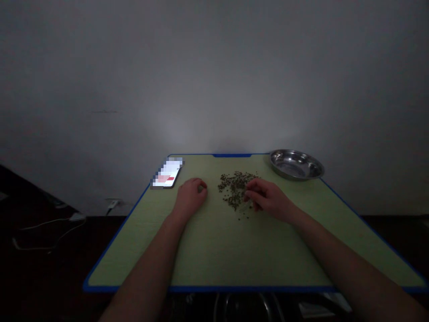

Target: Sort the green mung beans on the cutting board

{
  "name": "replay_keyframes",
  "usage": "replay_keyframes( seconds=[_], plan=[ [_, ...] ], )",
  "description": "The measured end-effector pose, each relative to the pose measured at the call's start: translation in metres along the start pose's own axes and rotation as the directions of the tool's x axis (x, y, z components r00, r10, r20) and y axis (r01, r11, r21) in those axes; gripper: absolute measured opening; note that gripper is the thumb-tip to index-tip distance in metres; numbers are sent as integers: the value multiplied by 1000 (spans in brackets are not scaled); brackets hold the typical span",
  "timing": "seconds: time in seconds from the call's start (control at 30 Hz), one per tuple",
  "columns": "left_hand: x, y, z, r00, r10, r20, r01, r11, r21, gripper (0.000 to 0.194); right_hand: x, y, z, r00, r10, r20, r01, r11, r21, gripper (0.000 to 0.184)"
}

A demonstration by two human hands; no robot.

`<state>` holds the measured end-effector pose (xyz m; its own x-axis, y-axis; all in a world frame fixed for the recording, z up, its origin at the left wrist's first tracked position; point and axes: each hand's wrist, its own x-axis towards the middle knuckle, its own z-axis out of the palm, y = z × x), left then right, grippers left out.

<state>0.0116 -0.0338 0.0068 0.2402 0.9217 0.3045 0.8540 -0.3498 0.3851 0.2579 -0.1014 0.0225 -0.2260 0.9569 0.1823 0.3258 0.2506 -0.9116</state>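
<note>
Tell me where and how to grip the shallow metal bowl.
Pinch the shallow metal bowl at its near rim, thumb inside, fingers outside, probably coming from the front with the right hand: the bowl opens upward, and the wall stands behind.

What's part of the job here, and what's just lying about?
In the job: dark grains; right hand, at the grains; table beneath; metal bowl, perhaps, though untouched.
Lying about: phone, screen lit; white cable, off the table.

open near tabletop (248,259), dark bits (233,187) beyond, bowl (296,166) right
</note>
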Motion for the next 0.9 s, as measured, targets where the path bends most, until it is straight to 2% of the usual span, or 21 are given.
replay_keyframes(
  seconds=[0.33,0.57,0.73,0.9],
  plan=[
    [0,4,-4,1000,-2,19,2,1000,11,21,1,4,0,1000,-17,-3,17,997,-78,12],
    [-1,3,-3,1000,11,11,-11,1000,13,21,1,3,-1,999,-17,-27,17,1000,-22,13],
    [0,3,-3,1000,5,11,-5,1000,15,21,1,6,4,1000,9,2,-9,998,-60,11],
    [0,1,-1,1000,11,3,-12,1000,20,21,3,7,4,997,-15,-70,12,999,-46,12]
  ],
)
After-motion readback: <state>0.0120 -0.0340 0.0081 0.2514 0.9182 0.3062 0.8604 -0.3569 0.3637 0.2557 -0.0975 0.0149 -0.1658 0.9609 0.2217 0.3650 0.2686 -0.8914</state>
